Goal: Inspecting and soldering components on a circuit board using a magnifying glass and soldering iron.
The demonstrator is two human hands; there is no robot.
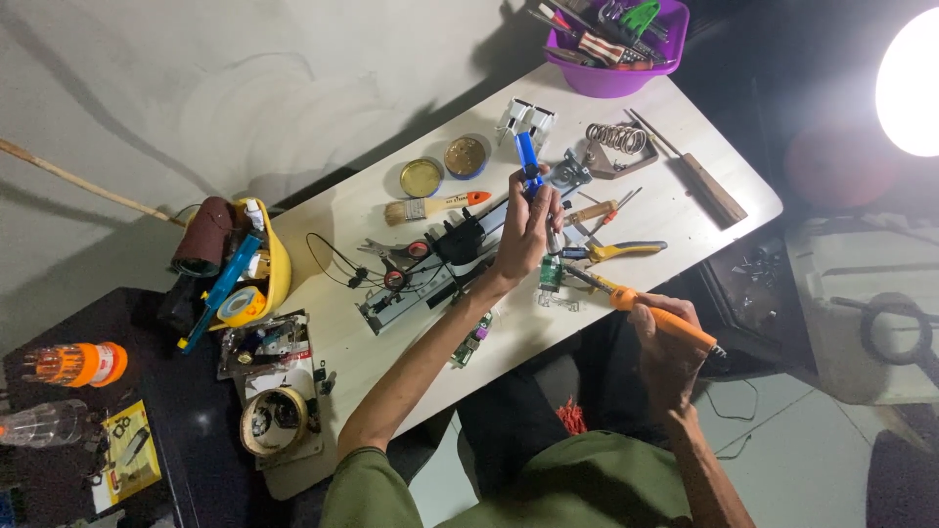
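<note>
At the far left, on a dark side table [196, 430], lie an orange-capped bottle [83, 364] and a clear plastic bottle [39, 422]. Beside them a yellow hard hat [277, 256], turned up like a bowl, holds a roll of brown sandpaper [203, 237], a blue tool and tape. Just below it a stripped circuit assembly [262, 349] rests on the corner of the pale wooden table [675, 127].

Further right, a paintbrush [435, 206] lies below two round tins [442, 167], and black wires trail toward a dismantled metal device [421, 284].

The left hand [523, 235] is raised over the middle of the table, fingers curled tight around a blue pen-shaped tool [529, 162], which stands nearly upright with its upper end clear of the fist. Just beside that hand sit a small green circuit board [551, 275] and yellow-handled pliers [616, 250].

The right hand [670, 328] grips the orange handle of a soldering iron [646, 305], fingers wrapped fully round it; its tip points up-left toward the green board.

Beyond, a coiled iron stand [616, 137] and a wooden-handled tool [709, 186] lie near the table's far edge, and a purple bowl [616, 73] of tools sits on the corner. A bright lamp [910, 83] glares at the right; the floor is pale.
</note>
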